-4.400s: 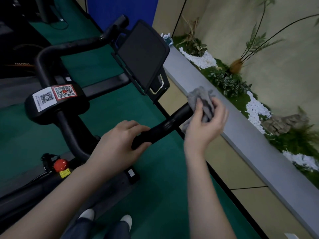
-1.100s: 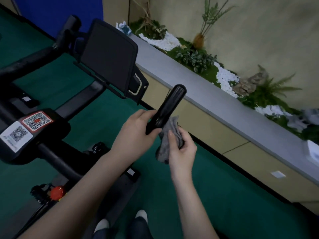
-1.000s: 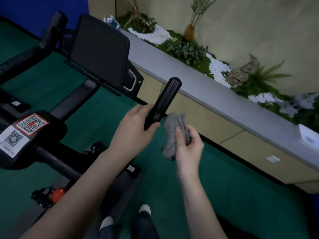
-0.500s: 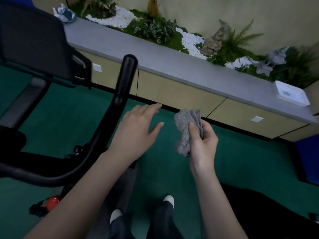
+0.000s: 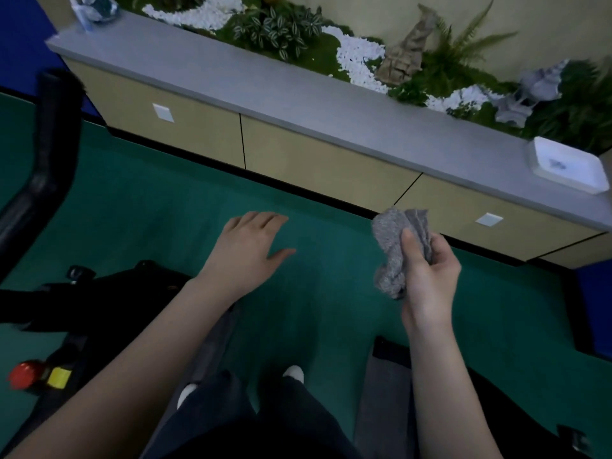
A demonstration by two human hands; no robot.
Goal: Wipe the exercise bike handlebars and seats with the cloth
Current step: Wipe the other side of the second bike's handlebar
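Observation:
A crumpled grey cloth [image 5: 394, 246] is held up in my right hand [image 5: 427, 276], thumb pressed across it, over the green floor. My left hand [image 5: 248, 253] hovers flat with straight fingers and holds nothing. The black handlebar [image 5: 49, 150] of the exercise bike curves up at the far left, well apart from both hands. The bike's dark frame [image 5: 99, 293] lies lower left with a red knob [image 5: 25, 374] and a yellow tag. No seat shows.
A long grey ledge [image 5: 298, 94] over beige cabinet panels runs across ahead, backed by plants and white pebbles. A white square dish [image 5: 566, 164] sits on its right end. A dark machine base [image 5: 384, 392] lies at the lower right. My feet stand on green carpet.
My left hand let go of the handlebar and opened. The view swung right, so the bike slid to the left edge and its screen left the frame. The cloth came off the bar.

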